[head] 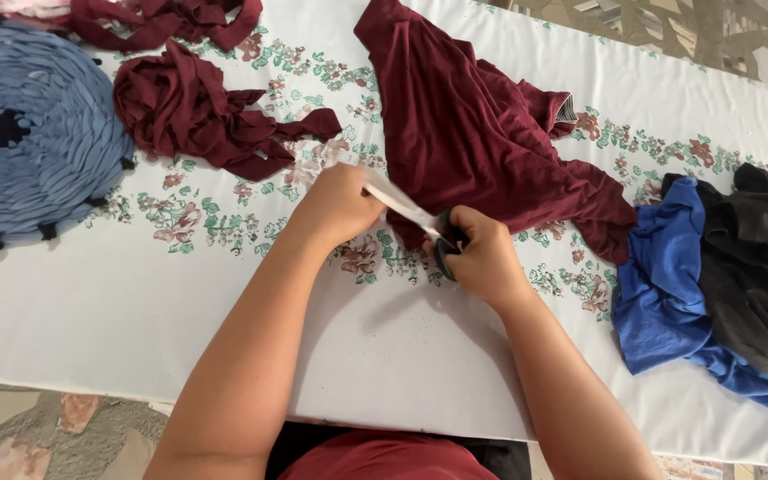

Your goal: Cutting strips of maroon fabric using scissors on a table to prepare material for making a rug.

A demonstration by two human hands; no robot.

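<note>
While a white cloth with a flower border [117,302] is covering the whole table, the big things are lying on it: a round blue woven mat [28,133] at the far left, a maroon garment [482,133] spreading across the middle, and a heap of blue cloth [668,293] with black cloth [757,267] on top at the right. Beside the mat, a pile of maroon strips [197,111] is sitting loosely bunched.

Just at the near edge of the maroon garment, the right hand [486,258] is closing its fingers through the dark handles of the scissors [420,218], whose pale blades are pointing toward the left hand [340,204]. That hand is curling shut at the blade tips; whether it is pinching cloth or metal there I cannot tell.

The garment is looking like thin, soft, stretchy knit, light and limp, likely to sag and bunch under the blades. I judge it is best taken by a hem or free edge, pulled flat and taut close to the cutting line
</note>
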